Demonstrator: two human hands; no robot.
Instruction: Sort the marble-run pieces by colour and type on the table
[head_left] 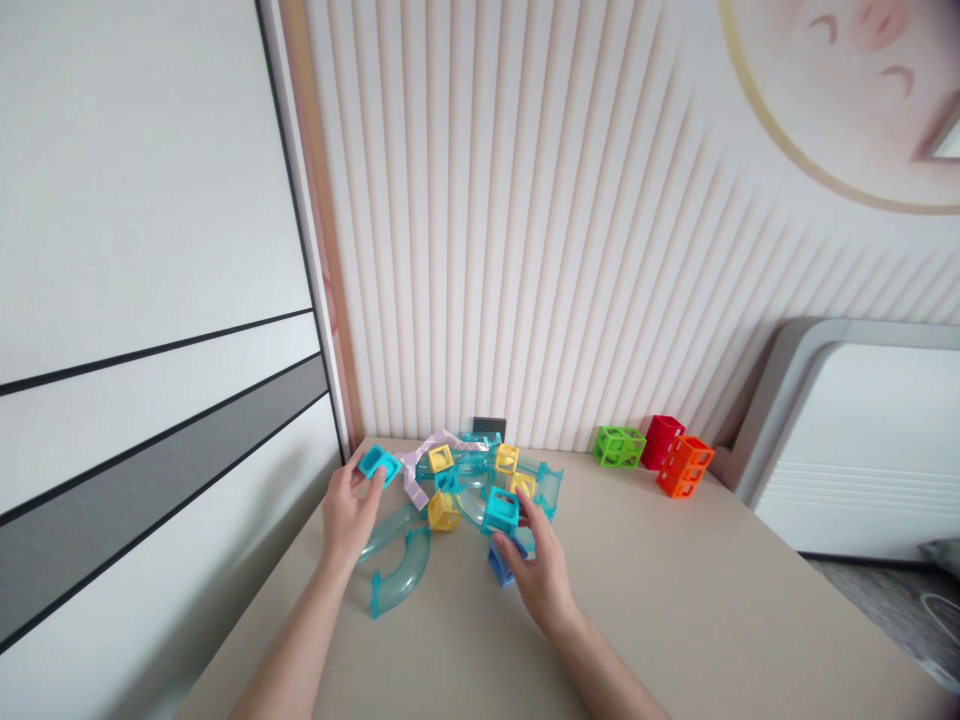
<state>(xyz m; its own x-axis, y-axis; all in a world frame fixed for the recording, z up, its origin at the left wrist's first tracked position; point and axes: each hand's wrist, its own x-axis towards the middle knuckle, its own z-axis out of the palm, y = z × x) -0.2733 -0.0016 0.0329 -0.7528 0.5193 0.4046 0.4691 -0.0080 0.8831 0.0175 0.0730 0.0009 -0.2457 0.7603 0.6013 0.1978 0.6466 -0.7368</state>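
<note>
The left hand (351,508) pinched a turquoise cube (379,464) between thumb and fingers, and the right hand (536,570) gripped a second cube (500,511) of the same color over a table (645,600). A blue block (502,562) sat near the right hand, toward seven o'clock. Clear curved tubes (403,578) and yellow blocks (442,512) lay between the hands, while green (619,447), red (663,441) and orange blocks (684,467) stood at two o'clock.
</note>
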